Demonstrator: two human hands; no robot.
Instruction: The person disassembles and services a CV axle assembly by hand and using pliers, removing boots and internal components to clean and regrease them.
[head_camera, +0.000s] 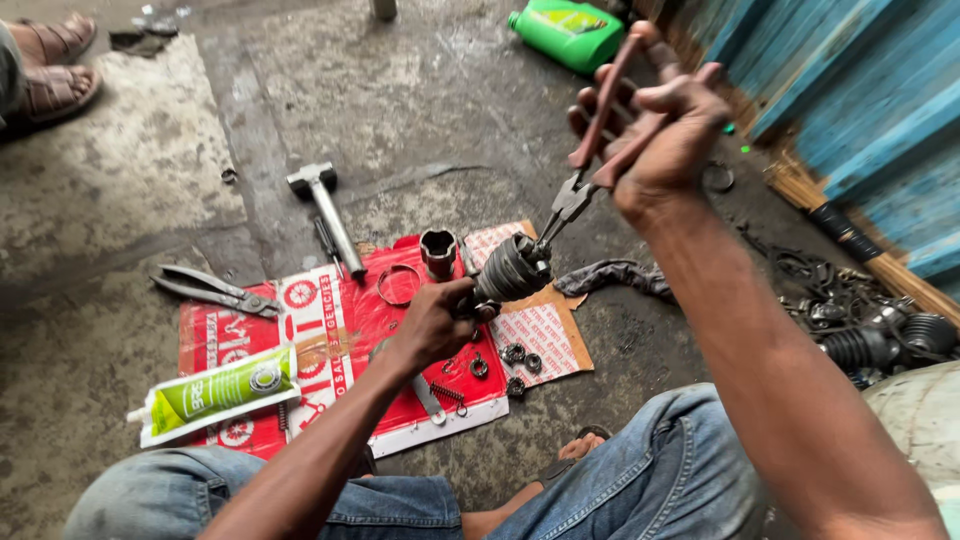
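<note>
At the far left edge two sandalled feet (55, 62) of another person stand on the stained concrete floor (120, 190), with open floor between them and the work. One pair of snips (215, 290) lies just off the left edge of a red printed sheet (360, 320), and one green-and-white tube (215, 392) rests across the sheet's lower left corner. One hammer (325, 212) lies above the sheet, its handle reaching the top edge. On the sheet sit one metal ring (398, 285), one dark cup-shaped part (437, 252), two springs, and several small bearings (515, 355) near the right edge. The left hand (435, 322) is clamped around the lower end of a black ribbed boot (510, 270), held just above the sheet. The right hand (655, 120), raised well above it, is closed on the red handles of one pair of pliers (590, 165), whose tips touch the boot's upper end. One green bottle (568, 32) lies at the top. To the right a greasy rag (615, 275), then a heap of black parts (870, 330) against a blue slatted wall (860, 100), leaves little room.
</note>
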